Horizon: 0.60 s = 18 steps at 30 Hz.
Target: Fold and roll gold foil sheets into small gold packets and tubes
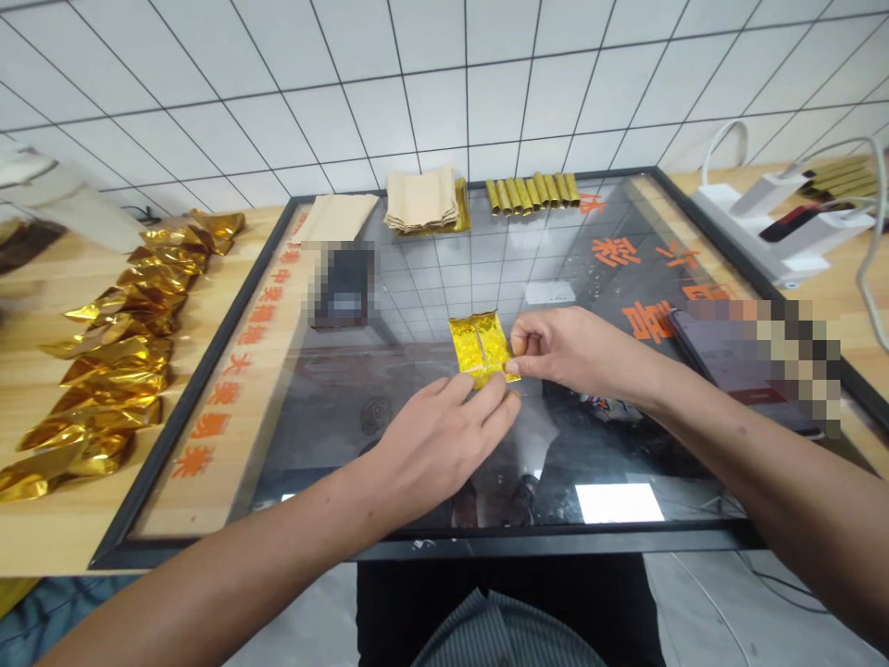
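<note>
A small sheet of gold foil (479, 341) lies on the dark glass panel (417, 445), with two side flaps folded inward and a narrow pale gap between them. Over its lower edge my left hand (455, 431) is bent, its fingertips pressed on a folded part of the foil. At the right lower corner, my right hand (556, 347) pinches the foil between thumb and curled fingers. What lies under my left fingertips is hidden.
Gold foil packets (125, 371) line the left. Behind stand a paper stack (420, 196), flat brown paper (337, 218) and several gold rolls (532, 193). A dark box (344, 287), a phone (750, 366) and a power strip (764, 222) lie around.
</note>
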Motion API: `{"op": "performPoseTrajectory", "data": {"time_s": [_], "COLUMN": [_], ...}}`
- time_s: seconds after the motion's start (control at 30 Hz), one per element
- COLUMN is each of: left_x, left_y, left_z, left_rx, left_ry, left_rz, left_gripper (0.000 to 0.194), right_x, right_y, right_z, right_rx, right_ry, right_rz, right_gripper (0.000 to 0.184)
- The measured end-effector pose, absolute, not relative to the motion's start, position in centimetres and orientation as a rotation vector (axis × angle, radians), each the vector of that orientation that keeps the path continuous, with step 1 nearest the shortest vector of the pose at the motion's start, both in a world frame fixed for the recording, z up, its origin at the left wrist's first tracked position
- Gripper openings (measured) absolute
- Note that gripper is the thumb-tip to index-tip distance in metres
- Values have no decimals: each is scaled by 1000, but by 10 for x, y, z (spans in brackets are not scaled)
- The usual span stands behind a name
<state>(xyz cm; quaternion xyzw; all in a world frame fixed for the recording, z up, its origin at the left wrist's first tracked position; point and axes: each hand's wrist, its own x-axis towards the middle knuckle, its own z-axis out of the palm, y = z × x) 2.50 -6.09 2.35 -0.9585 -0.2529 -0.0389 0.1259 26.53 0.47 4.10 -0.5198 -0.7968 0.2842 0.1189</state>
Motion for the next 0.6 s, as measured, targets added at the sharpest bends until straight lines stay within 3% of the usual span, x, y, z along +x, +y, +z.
{"op": "performPoseTrajectory", "data": {"time_s": [0.6], "left_x": [27], "left_y": [-59], "left_z": [25], "left_rx": [-2812], "left_ry": [-702], "left_rz": [-83], "left_gripper": [38], "right_x": [261], "right_y": [4], "right_z": [42], "right_rx": [-1532], "right_ry": [-2345], "right_rz": [814], "right_gripper": [14]}}
